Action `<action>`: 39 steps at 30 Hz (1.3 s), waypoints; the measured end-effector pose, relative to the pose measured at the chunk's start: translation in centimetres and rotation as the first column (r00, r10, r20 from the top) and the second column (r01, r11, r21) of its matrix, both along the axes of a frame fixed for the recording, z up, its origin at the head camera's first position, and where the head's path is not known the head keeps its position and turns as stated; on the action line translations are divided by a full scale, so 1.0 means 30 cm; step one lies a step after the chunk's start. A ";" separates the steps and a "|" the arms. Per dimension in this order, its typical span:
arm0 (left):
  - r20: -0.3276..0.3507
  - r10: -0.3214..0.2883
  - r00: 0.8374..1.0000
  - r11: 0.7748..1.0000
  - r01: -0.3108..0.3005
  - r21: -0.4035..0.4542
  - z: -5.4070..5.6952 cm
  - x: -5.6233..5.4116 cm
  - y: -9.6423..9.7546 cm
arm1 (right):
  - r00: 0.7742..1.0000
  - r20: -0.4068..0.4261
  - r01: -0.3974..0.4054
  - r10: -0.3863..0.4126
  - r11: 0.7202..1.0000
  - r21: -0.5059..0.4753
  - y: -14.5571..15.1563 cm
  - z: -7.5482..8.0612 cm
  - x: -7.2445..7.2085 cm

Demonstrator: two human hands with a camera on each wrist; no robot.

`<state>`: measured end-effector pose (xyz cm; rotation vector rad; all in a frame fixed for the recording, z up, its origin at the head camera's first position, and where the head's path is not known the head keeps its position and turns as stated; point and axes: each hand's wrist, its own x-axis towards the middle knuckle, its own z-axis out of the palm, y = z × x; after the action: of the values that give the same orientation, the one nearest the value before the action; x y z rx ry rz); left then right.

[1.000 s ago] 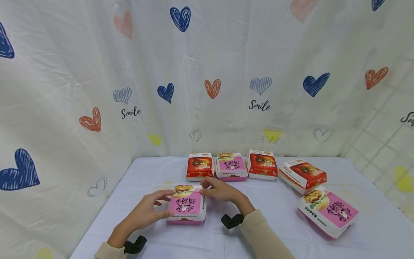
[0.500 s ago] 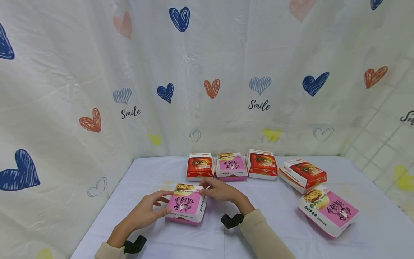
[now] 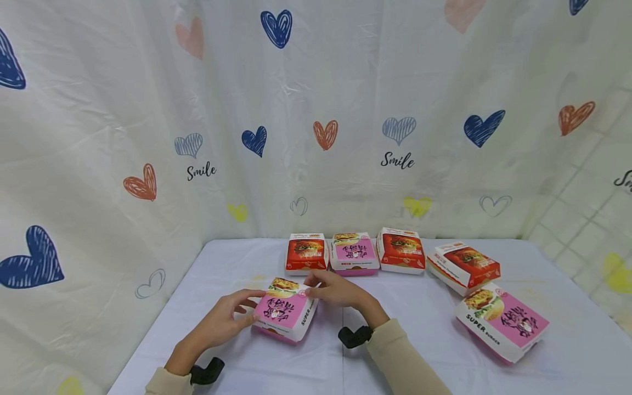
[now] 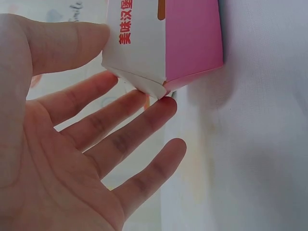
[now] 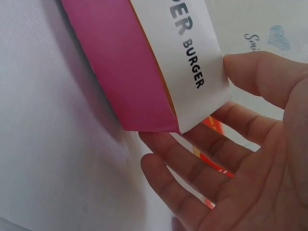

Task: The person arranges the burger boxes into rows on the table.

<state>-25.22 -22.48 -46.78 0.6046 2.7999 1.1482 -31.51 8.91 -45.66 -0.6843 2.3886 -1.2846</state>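
White tablecloth [image 3: 306, 373] spreads beneath both hands [image 3: 223, 320] [image 3: 337, 289], which pinch opposite corners of a pink burger box [image 3: 282, 310], fingers [image 4: 127, 137] splayed.

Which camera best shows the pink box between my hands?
The head view: the pink box shows nearly its whole top. The left wrist view catches one corner with red lettering; the right wrist view, part of the side marked BURGER.

Bx [image 3: 281, 310] btwn hands [image 3: 224, 319] [image 3: 334, 289], bxs [image 3: 354, 252] behind
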 end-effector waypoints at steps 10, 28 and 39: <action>-0.013 0.043 0.999 0.999 -0.043 0.011 0.001 -0.002 0.004 | 1.000 -0.006 -0.004 0.004 1.000 -0.010 -0.001 -0.006 -0.008; -0.067 0.008 0.998 0.999 -0.005 0.034 0.000 -0.001 -0.004 | 1.000 -0.012 -0.003 0.003 1.000 0.004 0.001 0.005 0.006; -0.020 0.066 0.998 0.998 -0.065 0.024 0.002 0.003 0.010 | 1.000 -0.006 -0.011 0.011 1.000 -0.004 0.001 0.001 0.003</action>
<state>-25.13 -22.18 -46.71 0.5333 2.8471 1.1947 -31.41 8.94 -45.64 -0.7029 2.3845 -1.2846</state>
